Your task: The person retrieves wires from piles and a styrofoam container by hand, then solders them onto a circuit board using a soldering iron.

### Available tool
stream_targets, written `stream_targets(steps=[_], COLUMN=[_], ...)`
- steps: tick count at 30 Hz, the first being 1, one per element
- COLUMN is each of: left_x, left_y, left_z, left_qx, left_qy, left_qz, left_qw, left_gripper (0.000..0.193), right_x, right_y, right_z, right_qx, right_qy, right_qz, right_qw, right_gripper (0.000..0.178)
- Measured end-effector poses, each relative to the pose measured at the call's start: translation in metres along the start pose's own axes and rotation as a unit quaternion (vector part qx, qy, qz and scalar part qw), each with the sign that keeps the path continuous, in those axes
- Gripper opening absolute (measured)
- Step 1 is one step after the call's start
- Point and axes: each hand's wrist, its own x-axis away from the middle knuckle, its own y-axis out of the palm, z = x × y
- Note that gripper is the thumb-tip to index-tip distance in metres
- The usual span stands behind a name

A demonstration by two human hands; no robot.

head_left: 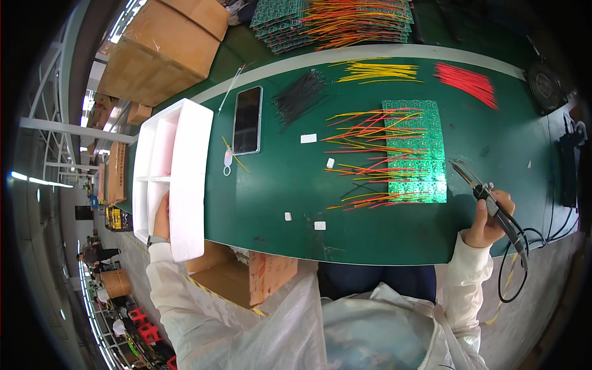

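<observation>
My right hand (485,226) is wrapped around a soldering iron (509,229) with a black cable. Its metal tip points up and left, just off the right edge of a green circuit board panel (435,148). Red and yellow wires (361,163) lie across that panel and stick out to its left, with a few black ones near the lower end. At the far left, my left hand (161,219) reaches into a white foam box (190,185) divided into compartments. The box wall hides its fingers, and whatever they touch there cannot be seen.
Black wires (301,94), yellow wires (382,71) and red wires (467,83) lie in bundles along the back. A phone (248,120) rests near the box. Several small white pieces (319,226) dot the green table (265,203). Wired boards (345,24) are stacked behind, beside cardboard boxes (163,55).
</observation>
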Motion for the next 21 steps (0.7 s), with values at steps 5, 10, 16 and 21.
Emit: stream_targets(steps=[5,10,16,21], left_x=[-0.018,-0.039,-0.035,-0.037], left_y=[-0.005,-0.042,-0.007,-0.014], left_z=[-0.003,-0.044,-0.011,-0.01], left_qx=[-0.293,-0.161,-0.287,-0.203], left_qy=[0.103,0.078,0.143,0.089], left_qz=[-0.054,-0.001,-0.005,-0.03], left_qw=[0.949,0.984,0.947,0.975], left_gripper=[0.034,0.025,0.021,0.024], right_x=[-0.001,-0.002,-0.003,-0.003], right_y=[-0.001,0.0,-0.001,-0.002], right_z=[0.002,-0.002,-0.004,-0.002], right_qx=[0.009,0.011,0.017,0.012], right_qy=[-0.005,0.005,0.022,0.024], right_qz=[0.008,0.001,-0.004,0.001], right_qw=[1.0,1.0,1.0,1.0], right_gripper=[0.021,0.022,0.022,0.022])
